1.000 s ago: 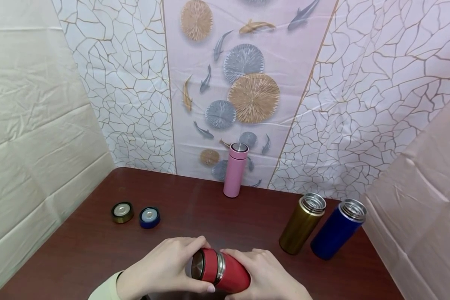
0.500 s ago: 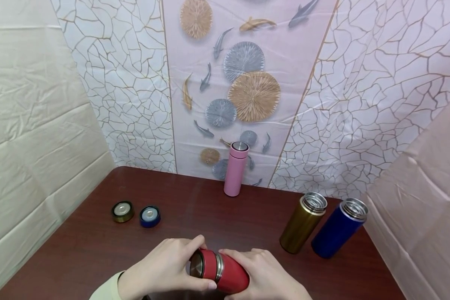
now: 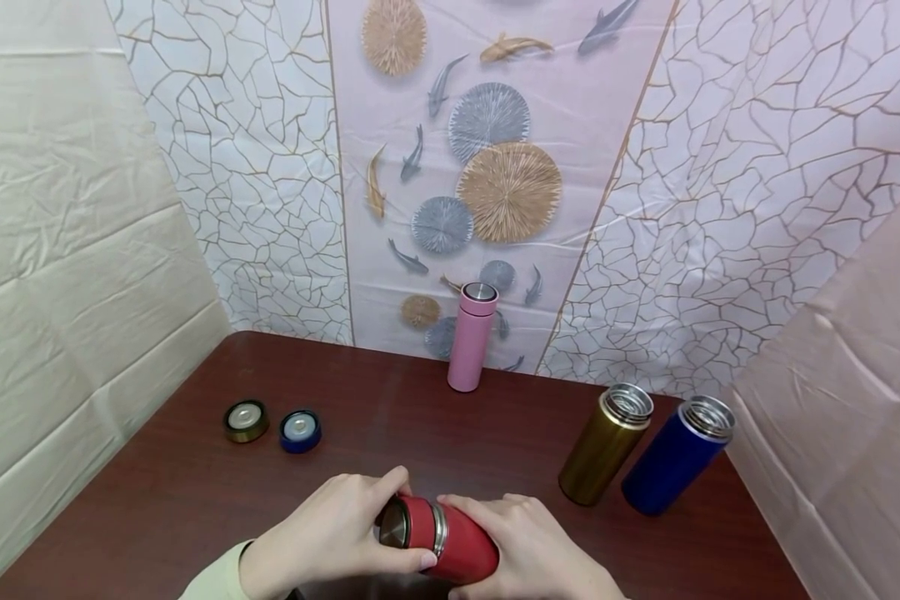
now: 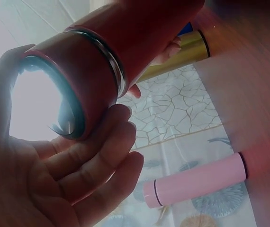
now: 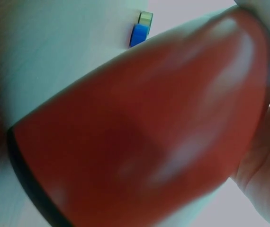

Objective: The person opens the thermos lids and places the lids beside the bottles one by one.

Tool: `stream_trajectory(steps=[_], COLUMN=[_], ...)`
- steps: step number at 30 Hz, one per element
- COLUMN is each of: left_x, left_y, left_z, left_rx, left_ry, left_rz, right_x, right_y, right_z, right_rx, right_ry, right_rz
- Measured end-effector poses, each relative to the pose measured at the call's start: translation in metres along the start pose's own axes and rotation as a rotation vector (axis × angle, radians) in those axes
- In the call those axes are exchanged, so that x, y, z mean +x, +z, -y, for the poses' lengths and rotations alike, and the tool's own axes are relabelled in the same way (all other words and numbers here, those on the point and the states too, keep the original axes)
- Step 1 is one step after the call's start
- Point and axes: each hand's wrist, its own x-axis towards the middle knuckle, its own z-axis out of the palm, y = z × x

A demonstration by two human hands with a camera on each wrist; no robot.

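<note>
Tilted towards the left, a red thermos (image 3: 465, 546) is held between both hands at the front of the table. My left hand (image 3: 337, 525) grips its red lid (image 3: 420, 525), thumb on the near side and fingers over the far side. A silver ring shows between lid and body. Around the body curls my right hand (image 3: 528, 542). The left wrist view has the lid (image 4: 73, 71) close up, with the fingers (image 4: 102, 161) curved beneath it. In the right wrist view the thermos body (image 5: 144, 123) fills most of the frame, hiding much of the hand.
A gold bottle (image 3: 600, 454) and a blue bottle (image 3: 675, 462) stand lidless at the right. A gold lid (image 3: 245, 427) and a blue lid (image 3: 300, 437) lie upturned at the left. A capped pink thermos (image 3: 471, 346) stands by the patterned back cloth (image 3: 270, 208).
The left thumb has slid slightly right along the lid towards the silver ring. Both hands keep their hold on the red thermos, and the other bottles and lids stay put.
</note>
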Motion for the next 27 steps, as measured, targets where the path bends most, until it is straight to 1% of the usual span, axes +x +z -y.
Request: stream_trajectory(steps=[5, 8, 13, 17, 19, 21, 22, 23, 27], left_x=[0.0009, 0.0015, 0.0011, 0.0008, 0.0009, 0.0007, 0.0005, 0.0006, 0.0019], left_y=[0.0010, 0.0005, -0.0026, -0.0039, -0.0034, -0.0023, -0.0016, -0.0008, 0.0014], left_z=[-0.0010, -0.0007, 0.0004, 0.0013, 0.0013, 0.0008, 0.0007, 0.0005, 0.0003], left_rx=[-0.004, -0.028, -0.077, -0.099, -0.114, -0.122, -0.123, -0.121, -0.056], left_ry=[-0.029, -0.046, -0.056, -0.067, -0.060, -0.032, -0.007, 0.029, 0.229], left_rz=[0.012, 0.032, 0.048, 0.049, 0.042, 0.023, 0.010, -0.006, -0.067], right_x=[-0.0010, -0.0020, -0.0036, -0.0039, -0.0040, -0.0041, -0.0041, -0.0041, -0.0047], right_y=[-0.0004, -0.0007, -0.0027, -0.0029, -0.0026, -0.0022, -0.0019, -0.0015, -0.0005], right_z=[0.0002, 0.0001, 0.0003, 0.0012, 0.0014, 0.0013, 0.0012, 0.0011, 0.0000], right_rx=[-0.011, -0.024, -0.053, -0.061, -0.062, -0.064, -0.064, -0.069, -0.086], right_ry=[-0.024, -0.036, 0.004, 0.040, 0.049, 0.051, 0.051, 0.049, 0.027], right_rz=[-0.005, -0.016, -0.028, -0.025, -0.025, -0.031, -0.035, -0.043, -0.081])
